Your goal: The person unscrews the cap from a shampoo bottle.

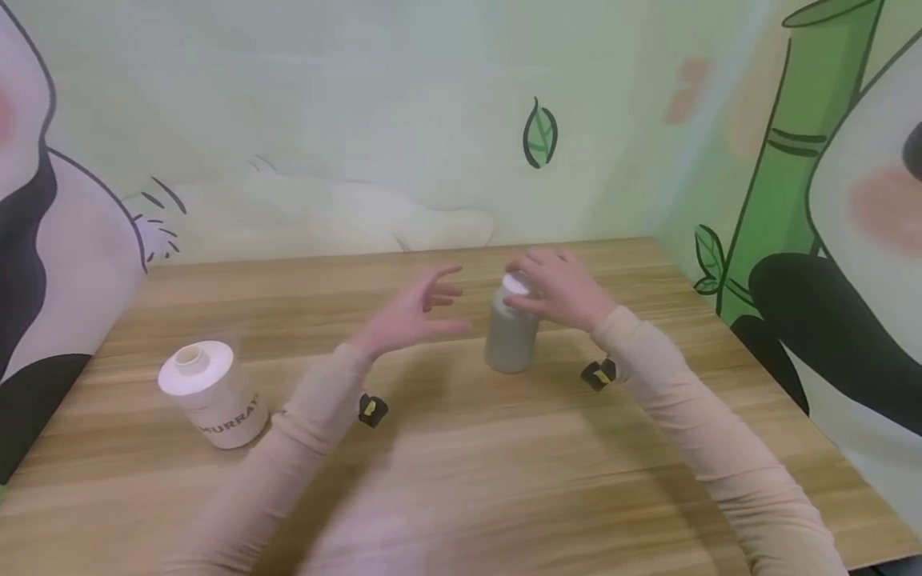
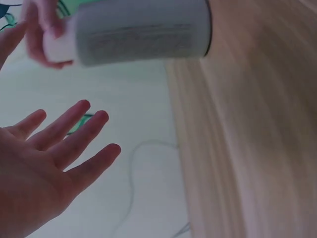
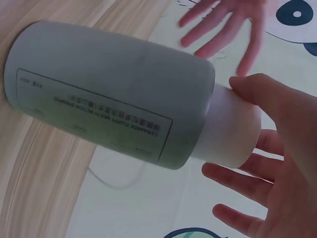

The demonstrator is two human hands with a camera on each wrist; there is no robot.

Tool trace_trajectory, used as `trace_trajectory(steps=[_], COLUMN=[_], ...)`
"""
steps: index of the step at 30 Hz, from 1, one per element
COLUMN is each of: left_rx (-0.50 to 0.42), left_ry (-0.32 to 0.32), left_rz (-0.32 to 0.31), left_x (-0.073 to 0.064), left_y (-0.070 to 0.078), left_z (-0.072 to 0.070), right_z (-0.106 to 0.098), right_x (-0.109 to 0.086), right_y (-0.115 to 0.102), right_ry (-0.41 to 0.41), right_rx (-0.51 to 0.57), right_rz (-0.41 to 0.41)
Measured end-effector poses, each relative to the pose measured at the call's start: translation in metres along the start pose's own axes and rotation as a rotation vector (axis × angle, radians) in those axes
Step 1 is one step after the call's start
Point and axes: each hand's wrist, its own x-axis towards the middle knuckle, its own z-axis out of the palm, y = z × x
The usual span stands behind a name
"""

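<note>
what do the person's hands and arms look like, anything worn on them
Both the left hand and right hand are ungloved. The left sleeve and right sleeve are long, pale beige and wrinkled, reaching the wrists. A small black device with a yellow patch shows beside each wrist.

A pale wood-grain surface (image 1: 468, 472) with lengthwise streaks reaches back to a pale green painted wall (image 1: 374, 96). On that wall is a small green leaf with a dark outline (image 1: 540, 136). A black-and-white cartoon panda (image 1: 86, 232) fills the left side; on the right, a thick green bamboo stalk (image 1: 810, 104) stands beside a second black-and-white panda figure with a pink cheek (image 1: 850, 280). Soft light leaves a whitish sheen on the surface's near part.
</note>
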Motion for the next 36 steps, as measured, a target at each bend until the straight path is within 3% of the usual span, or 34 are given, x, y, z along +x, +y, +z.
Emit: trace_trajectory(steps=[6,16,21,30,36], left_rx=[-0.062,-0.127,-0.150,-0.202,-0.143], left_ry=[-0.033,0.017,0.026,0.010,0.011], left_rz=[-0.013,-0.036,-0.031,0.006,-0.011], left_x=[0.036,0.062,0.069,0.072,0.070], left_y=[-0.007,-0.007,-0.012,-0.026,-0.028], left_z=[0.040,0.073,0.084,0.091,0.090], right_z=[0.002,0.008,0.010,0.016,0.016], right_x=[-0.005,-0.006,-0.009,-0.009,-0.009], right_y=[0.009,0.012,0.016,0.017,0.014], right_ry=[-0.013,0.061,0.064,0.041,0.051], right_rx=[0.042,0.122,0.184,0.286,0.297], right_rz=[0.038,-0.022,-0.027,0.026,0.015])
